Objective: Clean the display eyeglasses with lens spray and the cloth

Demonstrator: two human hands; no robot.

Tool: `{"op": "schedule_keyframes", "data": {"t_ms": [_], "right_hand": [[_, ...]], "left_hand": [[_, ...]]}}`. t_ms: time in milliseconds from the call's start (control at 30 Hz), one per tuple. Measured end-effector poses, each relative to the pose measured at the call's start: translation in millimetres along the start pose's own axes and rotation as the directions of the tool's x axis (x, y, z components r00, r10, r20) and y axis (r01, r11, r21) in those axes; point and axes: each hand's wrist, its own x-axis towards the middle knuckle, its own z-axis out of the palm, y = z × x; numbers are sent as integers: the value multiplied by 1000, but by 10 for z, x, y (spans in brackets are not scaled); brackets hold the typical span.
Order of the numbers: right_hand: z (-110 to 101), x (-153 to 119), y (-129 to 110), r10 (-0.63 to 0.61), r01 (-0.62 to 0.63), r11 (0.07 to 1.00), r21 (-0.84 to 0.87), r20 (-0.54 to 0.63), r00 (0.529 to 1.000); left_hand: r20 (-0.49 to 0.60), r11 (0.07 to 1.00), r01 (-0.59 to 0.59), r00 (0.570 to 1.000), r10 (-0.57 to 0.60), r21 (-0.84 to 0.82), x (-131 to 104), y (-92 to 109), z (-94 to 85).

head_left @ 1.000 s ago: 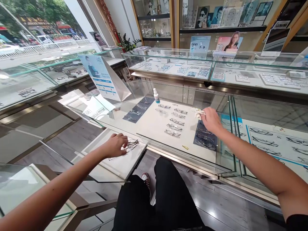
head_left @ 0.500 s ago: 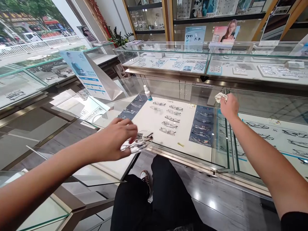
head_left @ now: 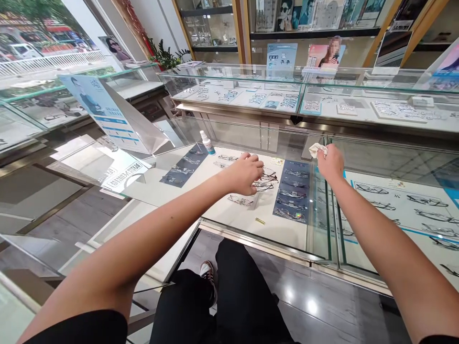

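My left hand [head_left: 244, 174] reaches over the white display surface, its fingers curled around several eyeglasses [head_left: 267, 179] with dark frames. These overlap the row lying beneath, so exactly which pairs are held is hard to make out. One pair of glasses [head_left: 241, 200] lies just below the hand. To the right, my right hand [head_left: 332, 162] is closed on a crumpled off-white cloth [head_left: 317, 150], near the top of the glass divider between two cases. A dark blue display mat [head_left: 292, 191] with several glasses lies between my hands.
A spray bottle [head_left: 207, 143] stands behind a second dark mat [head_left: 184, 167]. A small gold-coloured piece [head_left: 260, 221] lies near the front edge. A tent-shaped sign [head_left: 107, 114] stands at the left. Another glass showcase [head_left: 233, 105] runs along the back; more glasses [head_left: 426, 200] lie at the right.
My left hand has moved right and forward with the glasses, from the case's front left corner to over its middle. My right hand keeps the cloth near the divider. The view has shifted slightly.
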Motion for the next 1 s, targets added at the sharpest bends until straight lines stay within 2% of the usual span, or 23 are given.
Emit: {"op": "schedule_keyframes", "data": {"t_ms": [167, 367, 567, 767, 1000], "right_hand": [[9, 7, 1, -7, 7, 1000, 8, 1, 1000], [4, 7, 12, -22, 22, 1000, -7, -7, 1000], [-1, 13, 23, -33, 33, 999, -11, -7, 999], [4, 19, 20, -38, 38, 999, -16, 1, 999], [24, 26, 48, -46, 47, 999, -17, 7, 999]], "left_hand": [[-5, 998, 15, 1000, -15, -60, -21, -54, 97], [-7, 998, 27, 1000, -27, -61, -113, 18, 131], [12, 999, 20, 1000, -19, -36, -189, 105, 147], [43, 1000, 27, 999, -27, 2, -181, 88, 138], [-9, 999, 37, 999, -37, -26, -314, 103, 122]]}}
